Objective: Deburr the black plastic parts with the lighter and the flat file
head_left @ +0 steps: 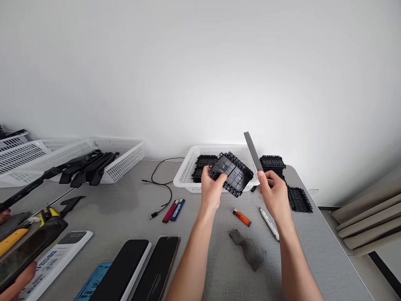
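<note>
My left hand (213, 188) is closed on a black plastic panel (233, 173) with toothed edges, its thumb lying across the face. The panel is tilted in the air in front of a white basket (181, 177). In my right hand (274, 190) is a flat grey metal file (253, 152), pointing up and away, just right of the panel and apart from it. On the table below lie an orange lighter (242, 217), a white marker (268, 224) and a crumpled dark grey cloth (249, 249).
Black panels (300, 199) lie at the right table edge; others sit in the basket. Leftward are a cable (171, 196), red (170, 212) and blue lighters (178, 210), phones (156, 267) and a basket of black parts (125, 163). A co-worker's hand (23, 278) shows lower left.
</note>
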Demonstrator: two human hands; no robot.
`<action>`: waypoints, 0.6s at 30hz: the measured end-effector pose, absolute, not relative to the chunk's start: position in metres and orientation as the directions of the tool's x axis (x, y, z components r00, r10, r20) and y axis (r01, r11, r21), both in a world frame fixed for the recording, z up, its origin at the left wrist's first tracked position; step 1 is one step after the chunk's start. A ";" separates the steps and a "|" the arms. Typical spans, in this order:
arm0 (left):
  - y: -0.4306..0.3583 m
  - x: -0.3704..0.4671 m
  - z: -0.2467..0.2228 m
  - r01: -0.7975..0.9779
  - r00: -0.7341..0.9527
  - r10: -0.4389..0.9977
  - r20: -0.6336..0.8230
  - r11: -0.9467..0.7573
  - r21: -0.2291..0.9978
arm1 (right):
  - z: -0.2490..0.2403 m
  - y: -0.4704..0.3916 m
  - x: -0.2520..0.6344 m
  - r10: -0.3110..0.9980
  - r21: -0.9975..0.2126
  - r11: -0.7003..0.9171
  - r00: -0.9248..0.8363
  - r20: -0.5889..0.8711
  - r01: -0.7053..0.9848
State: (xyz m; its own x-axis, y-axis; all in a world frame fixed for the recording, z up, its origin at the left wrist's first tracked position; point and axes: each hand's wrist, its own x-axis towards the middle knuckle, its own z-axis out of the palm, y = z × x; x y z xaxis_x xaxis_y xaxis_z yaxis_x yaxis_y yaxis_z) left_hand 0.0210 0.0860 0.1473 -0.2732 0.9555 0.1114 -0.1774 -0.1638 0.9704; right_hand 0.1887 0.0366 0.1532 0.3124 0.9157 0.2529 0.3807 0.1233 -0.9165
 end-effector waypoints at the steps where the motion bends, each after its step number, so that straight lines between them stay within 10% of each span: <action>1: 0.084 0.023 0.150 -0.257 -0.255 0.964 0.072 -0.139 0.956 | 0.152 0.038 0.190 0.930 -0.927 0.117 0.287 0.228 0.358; 6: 0.078 0.027 0.159 -0.438 -0.143 0.989 -0.034 -0.032 0.898 | 0.144 0.047 0.196 0.966 -0.966 0.164 0.168 0.198 0.197; 18: 0.082 0.015 0.150 -0.095 0.098 0.985 0.144 -0.135 0.986 | 0.150 0.044 0.206 0.918 -0.904 0.153 0.280 0.280 0.399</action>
